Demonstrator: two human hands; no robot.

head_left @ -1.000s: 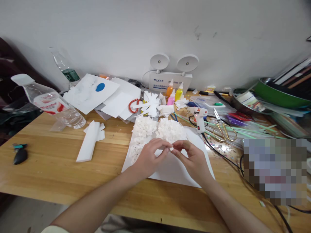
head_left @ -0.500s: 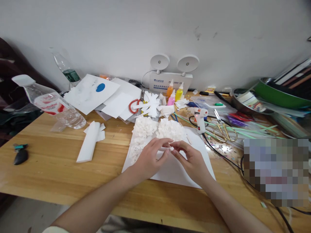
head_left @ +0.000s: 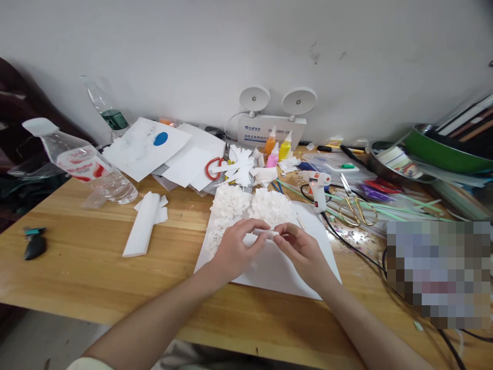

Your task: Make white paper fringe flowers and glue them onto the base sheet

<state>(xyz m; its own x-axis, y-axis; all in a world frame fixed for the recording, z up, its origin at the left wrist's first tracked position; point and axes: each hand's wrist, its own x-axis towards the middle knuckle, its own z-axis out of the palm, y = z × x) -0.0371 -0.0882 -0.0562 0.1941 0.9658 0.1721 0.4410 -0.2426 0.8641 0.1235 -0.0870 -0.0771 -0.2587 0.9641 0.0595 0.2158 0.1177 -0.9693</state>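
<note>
Between my two hands is a small rolled strip of white paper (head_left: 266,233), held level above a white sheet (head_left: 265,277). My left hand (head_left: 241,244) pinches its left part between thumb and fingers. At its right end, the thumb and fingertips of my right hand (head_left: 298,246) close on the strip. Just beyond the hands, crumpled white paper ruffles (head_left: 271,205) cover the far part of the sheet, and more ruffles (head_left: 231,200) lie to the left, partly behind my left hand.
A hot glue gun (head_left: 318,190) stands right of the sheet, its cord running right. Gold-handled scissors (head_left: 358,210) lie beyond it. Behind are red-handled scissors (head_left: 211,169), paint bottles (head_left: 271,154) and cut paper. Folded white paper (head_left: 142,226) and a water bottle (head_left: 92,167) are at left.
The paper strip shows more plainly between my fingers now. My right fingers have curled in slightly around its right end; both hands stay in nearly the same place.
</note>
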